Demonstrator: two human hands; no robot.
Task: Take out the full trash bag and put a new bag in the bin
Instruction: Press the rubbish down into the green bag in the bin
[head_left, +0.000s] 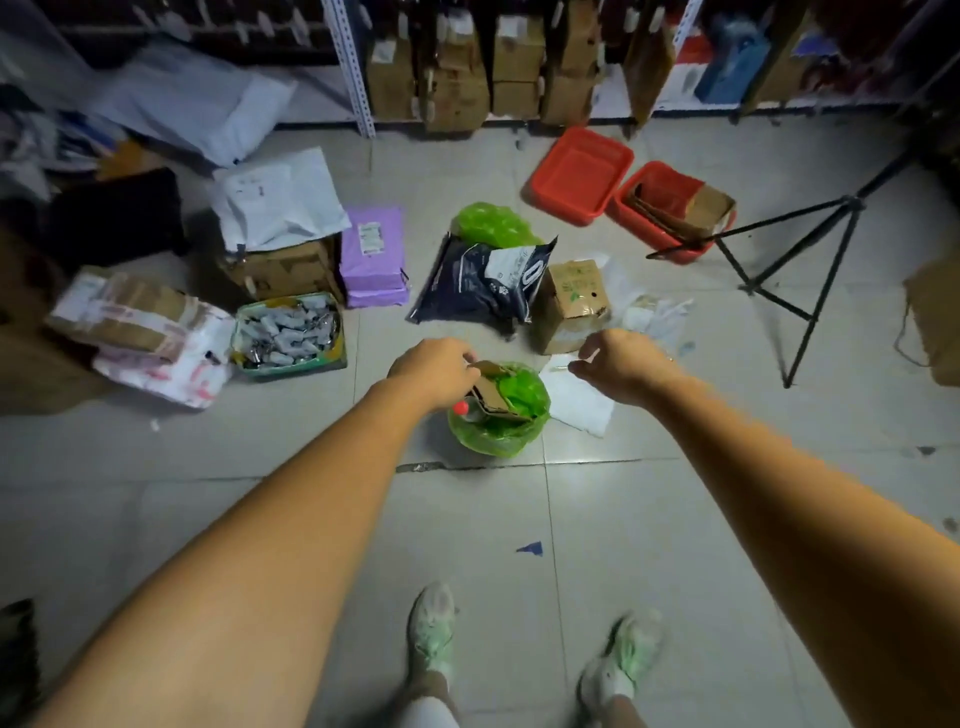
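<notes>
The left hand (434, 371) is held at the full trash bag's (491, 441) left edge, the right hand (618, 364) apart; grips cannot be told.

Reaches forward and down with both bare arms, elbows nearly straight; holds the left hand (434, 371) back-up, fingers curled under, their grasp hidden from view; holds the right hand (618, 364) level with it and apart, knuckles up, fingers loosely curled, thumb and forefinger pointing inward, gripping nothing visible.
</notes>
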